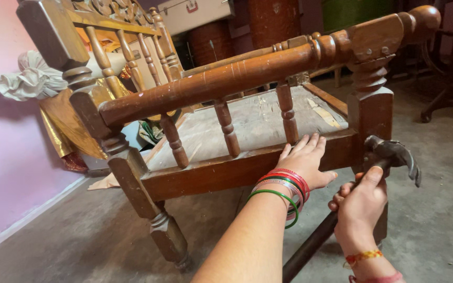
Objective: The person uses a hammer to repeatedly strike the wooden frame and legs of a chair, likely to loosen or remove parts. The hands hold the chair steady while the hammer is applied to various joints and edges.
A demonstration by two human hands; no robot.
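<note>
A brown wooden chair frame (221,78) with turned spindles and a bare seat board stands on the concrete floor. My left hand (306,160), with several coloured bangles on the wrist, rests flat on the lower side rail (211,175) next to the front leg (370,115). My right hand (360,202) grips a claw hammer (391,154) just under its metal head. The hammer head touches the front leg near the rail joint. Its dark handle runs down towards the bottom edge of the view.
A pink wall (1,157) runs along the left. A bundle of pale cloth (27,78) and gold fabric sit behind the chair's carved back. Dark furniture and a metal trunk (190,13) stand at the rear. Grey concrete floor (446,209) spreads to the right.
</note>
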